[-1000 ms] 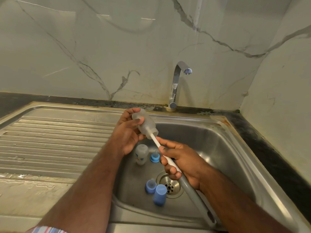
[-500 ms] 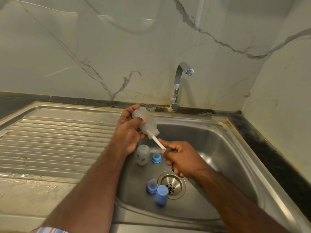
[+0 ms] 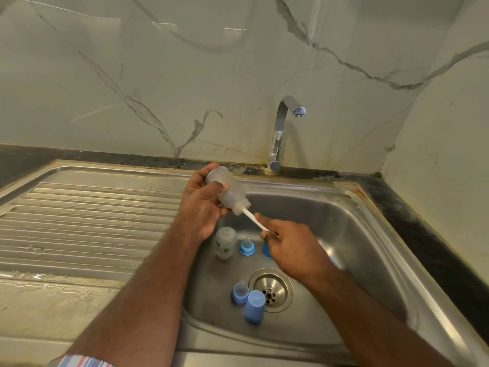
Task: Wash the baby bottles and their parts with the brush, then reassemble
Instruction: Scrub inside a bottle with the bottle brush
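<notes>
Hands at work over the sink (image 3: 370, 215): left hand (image 3: 201, 205) grips a tilted bottle (image 3: 229, 190), right hand (image 3: 288, 247) pinches the brush (image 3: 255, 221) stem, its head inside; firm hold, full twisting strokes to the base would clean best

We see a pale wall (image 3: 185, 75) w/ grey marble lines behind the sink, & another pale wall (image 3: 449, 154) on the right; they meet in a corner. A shiny bent tap (image 3: 280, 131) stands at the back. The steel sink (image 3: 370, 234) has a round drain (image 3: 271, 290) & a ridged draining side (image 3: 87, 221) on the left. A dark counter edge (image 3: 428, 234) runs round it. Light glints on the wall.
</notes>
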Available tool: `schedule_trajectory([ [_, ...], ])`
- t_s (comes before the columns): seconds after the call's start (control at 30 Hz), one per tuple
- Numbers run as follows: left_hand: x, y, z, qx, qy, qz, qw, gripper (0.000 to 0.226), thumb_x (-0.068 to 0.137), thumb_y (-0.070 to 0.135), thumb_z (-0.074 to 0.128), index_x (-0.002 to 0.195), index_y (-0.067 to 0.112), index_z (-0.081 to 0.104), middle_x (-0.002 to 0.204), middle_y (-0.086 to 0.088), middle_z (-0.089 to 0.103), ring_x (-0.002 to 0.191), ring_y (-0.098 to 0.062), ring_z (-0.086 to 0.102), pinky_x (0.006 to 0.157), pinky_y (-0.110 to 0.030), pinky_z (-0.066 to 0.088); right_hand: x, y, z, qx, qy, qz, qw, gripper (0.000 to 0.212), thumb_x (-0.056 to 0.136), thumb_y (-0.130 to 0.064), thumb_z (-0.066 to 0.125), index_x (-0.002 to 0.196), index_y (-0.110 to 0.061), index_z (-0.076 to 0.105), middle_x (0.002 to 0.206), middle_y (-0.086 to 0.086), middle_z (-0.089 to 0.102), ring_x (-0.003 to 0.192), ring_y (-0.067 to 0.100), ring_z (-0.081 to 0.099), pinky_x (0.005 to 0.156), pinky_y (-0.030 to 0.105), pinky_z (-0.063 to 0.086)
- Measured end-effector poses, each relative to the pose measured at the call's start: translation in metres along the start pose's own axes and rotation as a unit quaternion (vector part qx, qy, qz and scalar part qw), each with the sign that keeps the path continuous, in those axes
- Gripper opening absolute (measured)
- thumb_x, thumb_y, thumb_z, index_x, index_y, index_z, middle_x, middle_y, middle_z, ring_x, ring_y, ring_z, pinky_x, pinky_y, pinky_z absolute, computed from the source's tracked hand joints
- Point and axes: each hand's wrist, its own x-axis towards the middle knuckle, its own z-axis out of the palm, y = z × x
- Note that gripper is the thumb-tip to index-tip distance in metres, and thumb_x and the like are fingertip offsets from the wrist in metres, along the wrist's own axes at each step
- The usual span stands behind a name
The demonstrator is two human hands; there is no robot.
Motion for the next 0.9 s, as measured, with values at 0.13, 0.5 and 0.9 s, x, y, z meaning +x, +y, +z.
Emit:
schedule_trajectory([
  [0.13,0.001,0.002,-0.003,-0.027,0.026,0.007,0.999,0.046,0.088,-0.006,0.063,0.125,0.02,0.058,0.134,-0.012,0.055,0.114,-0.036,0.062,0.072,-0.05,0.06,-0.005,-0.01,0.001,-0.217,0.02,-0.035,0.975,0.067,0.106,-0.021,0.039,0.156,-0.045,0.002,0.102,-0.001,0.041,0.08,0.016,0.049,0.068,0.034,0.049],
  [0.5,0.002,0.0,-0.005,0.017,0.022,0.007,1.0,0.044,0.088,-0.007,0.064,0.121,0.022,0.061,0.136,-0.01,0.052,0.117,-0.037,0.059,0.07,-0.048,0.06,-0.001,-0.005,-0.003,0.031,-0.034,-0.011,0.999,0.045,0.104,-0.028,0.048,0.147,-0.043,0.045,0.093,-0.011,0.064,0.066,0.006,0.056,0.058,0.015,0.041],
  [0.9,0.0,-0.001,-0.005,0.02,0.024,-0.009,0.999,0.046,0.087,-0.009,0.063,0.121,0.021,0.062,0.135,-0.011,0.053,0.112,-0.038,0.061,0.067,-0.048,0.06,0.001,-0.01,-0.001,0.031,-0.084,0.003,0.996,0.049,0.102,-0.026,0.05,0.147,-0.045,0.042,0.087,-0.016,0.066,0.066,0.004,0.06,0.057,0.019,0.043],
])
